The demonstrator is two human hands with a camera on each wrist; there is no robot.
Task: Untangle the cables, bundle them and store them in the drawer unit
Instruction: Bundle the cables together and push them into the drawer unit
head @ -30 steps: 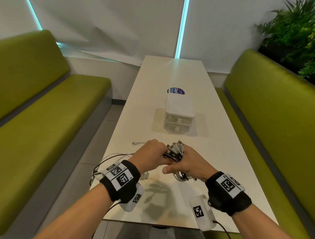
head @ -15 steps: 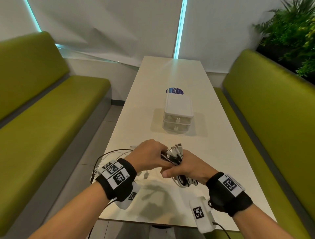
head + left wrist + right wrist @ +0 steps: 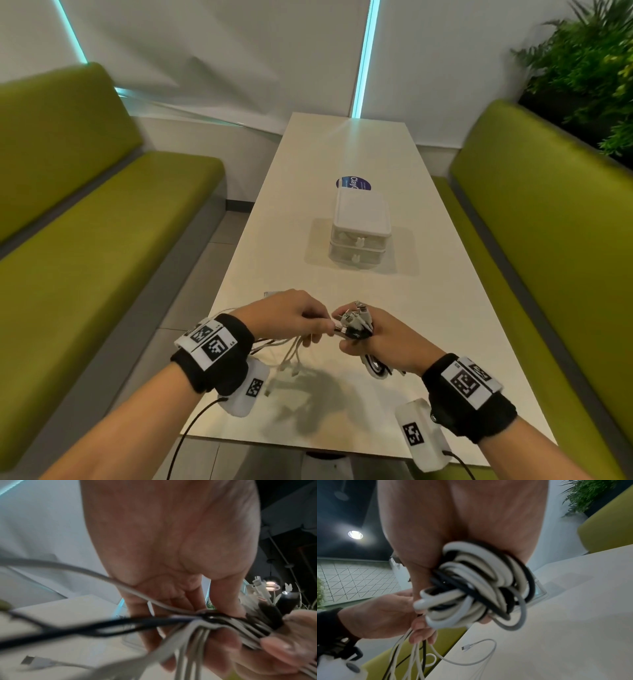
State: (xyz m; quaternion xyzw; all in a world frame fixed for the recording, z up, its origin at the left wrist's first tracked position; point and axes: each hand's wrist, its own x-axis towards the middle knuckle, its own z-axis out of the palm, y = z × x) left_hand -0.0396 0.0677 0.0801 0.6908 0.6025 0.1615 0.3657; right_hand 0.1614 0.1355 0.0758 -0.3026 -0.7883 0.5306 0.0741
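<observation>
My right hand (image 3: 375,337) grips a coiled bundle of white and black cables (image 3: 476,585) above the near end of the white table (image 3: 428,308); several plug ends (image 3: 356,317) stick up from its fist. My left hand (image 3: 291,315) pinches the loose cable strands (image 3: 291,353) right beside the bundle, and they hang from its fingers toward the table's left edge. A loose white plug (image 3: 467,647) lies on the tabletop below. The white two-drawer unit (image 3: 359,233) stands mid-table with both drawers pushed in, well beyond both hands.
Green benches (image 3: 102,257) flank the table on both sides. A round blue sticker (image 3: 352,183) lies behind the drawer unit. Plants (image 3: 589,75) stand at the back right. Cables trail off the table's near left edge (image 3: 219,315).
My left hand has slid a little left, away from the bundle, drawing the loose strands out between the hands. The right hand stays on the coil.
</observation>
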